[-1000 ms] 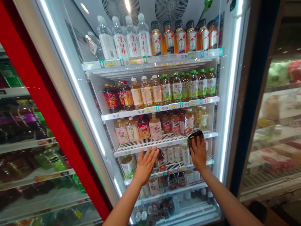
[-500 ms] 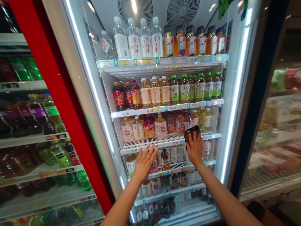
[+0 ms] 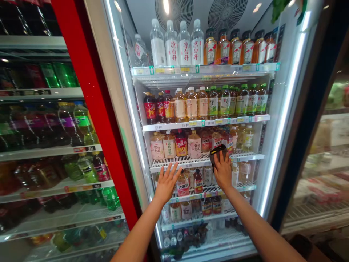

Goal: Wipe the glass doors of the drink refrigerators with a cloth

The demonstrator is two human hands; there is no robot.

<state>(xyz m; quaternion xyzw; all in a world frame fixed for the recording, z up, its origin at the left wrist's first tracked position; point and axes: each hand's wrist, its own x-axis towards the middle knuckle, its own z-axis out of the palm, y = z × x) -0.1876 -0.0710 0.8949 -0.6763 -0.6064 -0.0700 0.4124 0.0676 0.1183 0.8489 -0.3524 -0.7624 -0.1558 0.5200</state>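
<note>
My right hand (image 3: 223, 171) is pressed, fingers outstretched, over a dark folded cloth (image 3: 217, 154) in front of the drinks fridge's third shelf. The cloth seems to lie flat on the fridge's glass door (image 3: 201, 80). To the left, my left hand (image 3: 165, 183) is open with fingers spread and holds nothing. It is up against the same door by the look of it, just below the third shelf's edge (image 3: 169, 166). Behind the hands stand bottled teas, among them a pink-labelled bottle (image 3: 194, 144) and a red-labelled bottle (image 3: 181, 143).
Clear water bottles (image 3: 184, 43) and amber bottles (image 3: 223, 47) line the top shelf. Green-labelled tea bottles (image 3: 242, 100) stand on the second. A red-framed fridge (image 3: 89, 91) with soda bottles is at the left. A dark frame (image 3: 302, 120) and blurred shelves (image 3: 319, 174) are at the right.
The view has turned left, so the fridge sits further right in the picture. Against the shelves, my right hand and the cloth have moved left. My left hand has shifted slightly left against them.
</note>
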